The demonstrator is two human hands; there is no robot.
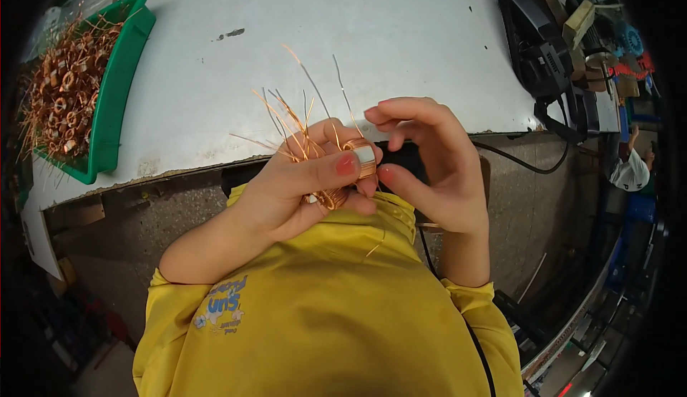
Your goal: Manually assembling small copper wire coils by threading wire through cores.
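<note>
My left hand [300,175] is closed around several copper wire coils. One ring-shaped copper coil [363,158] with a white patch is pinched between its thumb and fingers, and two long wire leads stand up from it toward the table. More coils [330,198] sit lower in the same palm, partly hidden by the fingers, with their loose wire ends fanning out up and to the left. My right hand [440,161] is beside the pinched coil, fingers curved and apart, its thumb tip close to the coil's right side. I cannot tell whether that thumb touches it.
On the left of the white table [236,75] stands a green tray [118,110] heaped with copper coils [68,96]. A black device with a strap [547,64] lies at the right edge, its cable [522,164] hanging below. Another person [632,168] is far off right.
</note>
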